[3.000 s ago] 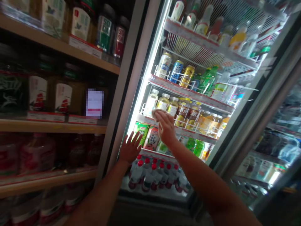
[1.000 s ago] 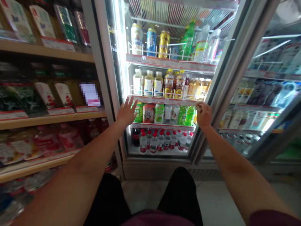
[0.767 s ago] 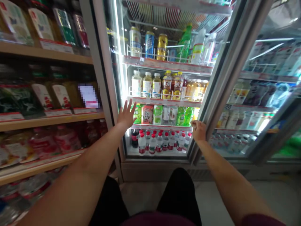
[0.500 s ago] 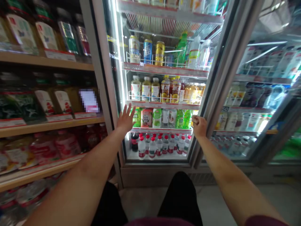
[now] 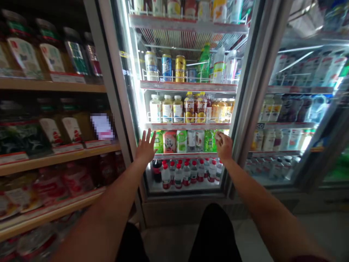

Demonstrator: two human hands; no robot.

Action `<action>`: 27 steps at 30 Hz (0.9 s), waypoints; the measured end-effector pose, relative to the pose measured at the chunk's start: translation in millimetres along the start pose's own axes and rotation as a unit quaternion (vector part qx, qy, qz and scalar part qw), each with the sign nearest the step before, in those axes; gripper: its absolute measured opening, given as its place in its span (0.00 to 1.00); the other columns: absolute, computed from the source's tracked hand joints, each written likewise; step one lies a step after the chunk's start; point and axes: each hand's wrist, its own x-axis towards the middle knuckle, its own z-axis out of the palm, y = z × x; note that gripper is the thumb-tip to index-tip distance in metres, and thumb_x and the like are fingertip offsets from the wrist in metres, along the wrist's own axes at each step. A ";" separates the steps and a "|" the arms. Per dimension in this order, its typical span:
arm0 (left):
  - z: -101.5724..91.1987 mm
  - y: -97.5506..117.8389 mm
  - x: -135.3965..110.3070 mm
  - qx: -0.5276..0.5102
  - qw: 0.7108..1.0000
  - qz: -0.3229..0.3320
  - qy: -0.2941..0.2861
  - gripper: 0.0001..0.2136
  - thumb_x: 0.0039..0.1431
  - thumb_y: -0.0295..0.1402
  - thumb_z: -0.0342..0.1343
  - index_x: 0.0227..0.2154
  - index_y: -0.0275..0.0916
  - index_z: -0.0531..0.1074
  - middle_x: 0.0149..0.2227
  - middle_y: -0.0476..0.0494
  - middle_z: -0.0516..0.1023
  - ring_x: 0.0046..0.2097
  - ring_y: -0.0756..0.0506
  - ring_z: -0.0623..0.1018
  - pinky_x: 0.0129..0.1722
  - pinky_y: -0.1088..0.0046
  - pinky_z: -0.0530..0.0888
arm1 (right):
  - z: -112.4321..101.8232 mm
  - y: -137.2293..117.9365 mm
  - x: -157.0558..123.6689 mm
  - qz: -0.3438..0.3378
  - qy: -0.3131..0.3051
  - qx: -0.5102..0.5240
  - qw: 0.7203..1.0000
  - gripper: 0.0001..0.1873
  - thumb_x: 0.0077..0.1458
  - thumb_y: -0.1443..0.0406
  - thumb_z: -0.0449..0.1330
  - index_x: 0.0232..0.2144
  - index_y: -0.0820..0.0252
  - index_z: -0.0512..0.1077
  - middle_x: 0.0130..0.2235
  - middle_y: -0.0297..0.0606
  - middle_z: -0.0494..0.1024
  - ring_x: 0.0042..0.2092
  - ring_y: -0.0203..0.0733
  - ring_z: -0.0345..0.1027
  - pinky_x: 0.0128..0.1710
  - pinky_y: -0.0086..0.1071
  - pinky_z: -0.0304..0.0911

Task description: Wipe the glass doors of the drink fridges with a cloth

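Note:
My left hand (image 5: 146,147) is raised at the left side of a lit drinks fridge (image 5: 188,86), fingers spread and nothing in it. It is nearest the left end of a shelf with green bottles and a pink-labelled bottle (image 5: 169,142). Whether it touches the glass, I cannot tell. On the right side, my right hand (image 5: 224,145) has its fingers curled together in front of the green bottles (image 5: 208,141). What they hold, if anything, is too small to make out. Below both hands stand several red-capped bottles (image 5: 178,176).
Wooden shelves (image 5: 54,154) of bottles stand close on the left. Metal door frames (image 5: 252,91) divide the fridge from another fridge section on the right. Cans (image 5: 180,68) and juice bottles (image 5: 178,109) fill the upper shelves. My dark-clad knees (image 5: 214,233) are below.
My right hand has shifted left, away from the door frame, over the green bottles. My left hand stays spread at the left side. The view has tilted up slightly.

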 end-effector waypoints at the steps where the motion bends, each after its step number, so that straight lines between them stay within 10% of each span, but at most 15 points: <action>1: 2.0 -0.1 -2.4 -0.002 1.000 -0.001 0.001 0.44 0.58 0.34 0.61 0.72 0.42 0.42 0.74 0.39 0.35 0.74 0.31 0.38 0.69 0.45 0.57 | 2.0 -6.7 -8.7 -0.018 -0.022 0.009 1.000 0.17 0.61 0.65 0.53 0.50 0.60 0.72 0.52 0.49 0.75 0.54 0.49 0.66 0.57 0.47 0.64; 6: 12.3 -4.0 -10.7 0.002 1.000 0.014 0.012 0.41 0.59 0.36 0.61 0.71 0.41 0.46 0.74 0.38 0.35 0.74 0.30 0.40 0.69 0.44 0.56 | 9.7 -25.8 -21.7 -0.085 -0.089 0.045 0.991 0.14 0.59 0.68 0.54 0.44 0.56 0.77 0.47 0.42 0.78 0.51 0.44 0.69 0.56 0.41 0.68; 12: 21.6 5.5 -12.6 -0.041 0.998 -0.010 0.041 0.38 0.63 0.39 0.57 0.71 0.41 0.45 0.74 0.37 0.37 0.74 0.31 0.39 0.69 0.41 0.54 | 28.5 -46.4 25.7 -0.002 0.011 0.016 1.000 0.21 0.63 0.68 0.50 0.55 0.64 0.71 0.56 0.53 0.72 0.59 0.51 0.62 0.63 0.51 0.59; 19: 24.7 2.9 -18.4 -0.084 0.994 -0.011 0.064 0.37 0.62 0.36 0.58 0.71 0.42 0.49 0.74 0.37 0.37 0.74 0.31 0.39 0.69 0.43 0.54 | 42.2 -92.3 1.5 -0.157 -0.152 0.055 0.974 0.18 0.61 0.71 0.53 0.50 0.56 0.76 0.52 0.42 0.76 0.57 0.44 0.65 0.62 0.39 0.62; 24: 31.3 -13.4 -24.4 -0.122 0.989 -0.035 0.080 0.35 0.62 0.34 0.57 0.70 0.44 0.52 0.74 0.37 0.42 0.74 0.31 0.42 0.68 0.42 0.56 | 49.0 -102.2 31.9 -0.030 -0.070 0.070 0.995 0.22 0.64 0.70 0.48 0.56 0.62 0.70 0.58 0.50 0.69 0.62 0.51 0.58 0.66 0.51 0.54; 27: 35.3 -1.3 -27.5 -0.155 0.981 -0.021 0.118 0.33 0.62 0.34 0.56 0.69 0.40 0.53 0.74 0.34 0.41 0.74 0.31 0.41 0.69 0.42 0.56 | 58.3 -122.4 17.5 0.001 -0.128 0.123 0.984 0.21 0.62 0.71 0.50 0.54 0.62 0.72 0.58 0.49 0.70 0.60 0.51 0.59 0.66 0.50 0.54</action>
